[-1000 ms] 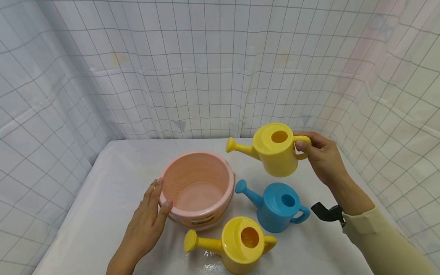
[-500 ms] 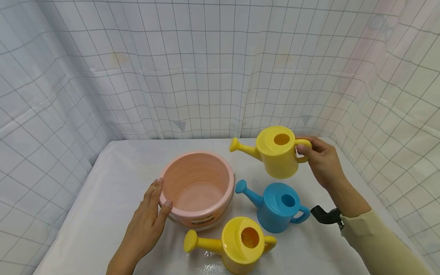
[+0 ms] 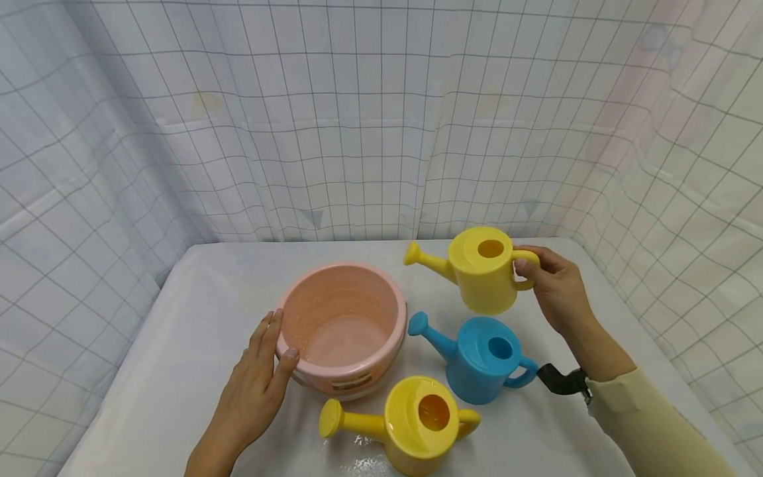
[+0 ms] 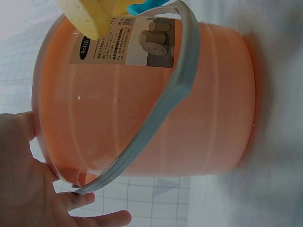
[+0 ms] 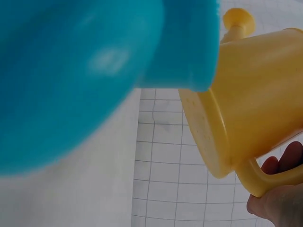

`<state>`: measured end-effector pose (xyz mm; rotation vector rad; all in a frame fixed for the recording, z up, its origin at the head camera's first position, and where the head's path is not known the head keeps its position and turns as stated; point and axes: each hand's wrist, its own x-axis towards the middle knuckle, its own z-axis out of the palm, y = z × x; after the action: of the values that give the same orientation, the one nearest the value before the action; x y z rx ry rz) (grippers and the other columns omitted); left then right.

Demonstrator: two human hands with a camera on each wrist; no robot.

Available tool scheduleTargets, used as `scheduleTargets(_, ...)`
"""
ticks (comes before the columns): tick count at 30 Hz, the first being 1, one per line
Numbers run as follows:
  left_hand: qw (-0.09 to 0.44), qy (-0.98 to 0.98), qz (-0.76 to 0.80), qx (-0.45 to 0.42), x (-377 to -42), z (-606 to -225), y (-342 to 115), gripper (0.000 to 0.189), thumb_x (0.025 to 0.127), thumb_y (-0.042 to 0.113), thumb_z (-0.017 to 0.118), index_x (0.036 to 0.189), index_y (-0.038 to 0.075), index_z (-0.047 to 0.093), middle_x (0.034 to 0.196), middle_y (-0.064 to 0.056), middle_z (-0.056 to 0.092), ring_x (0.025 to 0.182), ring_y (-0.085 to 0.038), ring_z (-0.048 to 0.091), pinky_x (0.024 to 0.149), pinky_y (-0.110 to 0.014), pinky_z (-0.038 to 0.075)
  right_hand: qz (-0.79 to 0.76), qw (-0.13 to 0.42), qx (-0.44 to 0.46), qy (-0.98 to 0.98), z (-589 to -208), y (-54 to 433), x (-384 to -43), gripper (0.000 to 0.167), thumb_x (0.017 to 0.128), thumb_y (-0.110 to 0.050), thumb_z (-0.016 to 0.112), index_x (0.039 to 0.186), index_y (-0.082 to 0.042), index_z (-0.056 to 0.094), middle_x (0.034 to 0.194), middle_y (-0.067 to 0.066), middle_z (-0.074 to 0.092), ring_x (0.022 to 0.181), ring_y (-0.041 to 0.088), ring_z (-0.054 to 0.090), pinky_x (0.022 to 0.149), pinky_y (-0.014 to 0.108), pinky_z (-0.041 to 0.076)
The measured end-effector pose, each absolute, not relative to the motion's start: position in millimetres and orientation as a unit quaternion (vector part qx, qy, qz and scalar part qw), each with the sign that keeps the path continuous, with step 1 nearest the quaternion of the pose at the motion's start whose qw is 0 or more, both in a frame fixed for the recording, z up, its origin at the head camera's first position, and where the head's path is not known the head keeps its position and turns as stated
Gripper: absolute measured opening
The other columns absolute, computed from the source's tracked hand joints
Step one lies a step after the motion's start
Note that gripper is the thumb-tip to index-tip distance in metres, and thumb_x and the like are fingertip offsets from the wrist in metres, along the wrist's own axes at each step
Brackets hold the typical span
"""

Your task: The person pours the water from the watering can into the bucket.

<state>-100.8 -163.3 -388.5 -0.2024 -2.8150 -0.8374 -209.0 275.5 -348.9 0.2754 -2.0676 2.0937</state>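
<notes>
A yellow watering can (image 3: 484, 288) hangs in the air behind the blue one, its spout toward the left. My right hand (image 3: 560, 291) grips it by the handle; in the right wrist view fingers (image 5: 289, 157) curl round that handle. My left hand (image 3: 250, 387) rests at the left rim of a pink bucket (image 3: 342, 291), thumb and fingertips touching it, fingers fairly straight. Inside, the bucket's floor looks bare and wet. The left wrist view shows its grey carrying handle (image 4: 156, 118) lowered against the side.
A blue watering can (image 3: 477, 368) stands right of the bucket, below the raised can. Nearer me is another yellow watering can (image 3: 411, 437), with a wet patch on the white tabletop (image 3: 220, 285) beside it. Grid-patterned curtains (image 3: 381, 132) enclose the back and sides.
My right hand has brought the raised yellow watering can lower and slightly to the right. The left hand, the bucket and the other two cans have stayed in place.
</notes>
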Motion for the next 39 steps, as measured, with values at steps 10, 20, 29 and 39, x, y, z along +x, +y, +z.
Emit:
scheduleTargets(10,0.095,-0.952,-0.284,-0.066,-101,-389,-163,0.063,0.101,0.04,0.037,0.153,0.031,0.003,0.157,-0.014,0.018,0.137,-0.045,0.029,0.102,-0.07,0.025,0.699,0.089,0.056,-0.707,-360,277,-210,0.038,0.089,-0.022,0.065,0.12,-0.001,0.059,0.109,-0.008,0.064,0.104,0.014,0.053,0.09,0.018,0.047)
scheduleTargets(20,0.095,-0.951,-0.285,-0.064,-101,-389,-164,0.063,0.101,0.04,0.037,0.153,0.031,0.003,0.157,-0.013,0.018,0.138,-0.045,0.028,0.102,-0.07,0.025,0.713,0.094,0.056,-0.693,-373,278,-210,0.035,0.09,-0.02,0.064,0.119,-0.002,0.06,0.107,-0.007,0.064,0.101,0.011,0.056,0.088,0.017,0.05)
scheduleTargets(29,0.102,-0.95,-0.287,-0.068,-100,-389,-164,0.063,0.101,0.039,0.038,0.153,0.031,0.004,0.157,-0.014,0.019,0.138,-0.045,0.029,0.102,-0.07,0.026,0.708,0.093,0.033,-0.699,-384,280,-209,0.036,0.089,-0.023,0.064,0.119,-0.004,0.061,0.106,-0.008,0.062,0.102,0.012,0.054,0.087,0.017,0.05)
scheduleTargets(39,0.102,-0.951,-0.284,-0.069,-101,-389,-163,0.063,0.101,0.039,0.038,0.153,0.031,0.004,0.157,-0.014,0.019,0.137,-0.045,0.03,0.101,-0.07,0.026,0.701,0.096,0.023,-0.706,-399,279,-212,0.034,0.089,-0.022,0.065,0.119,-0.007,0.063,0.106,-0.011,0.065,0.102,0.009,0.056,0.088,0.018,0.049)
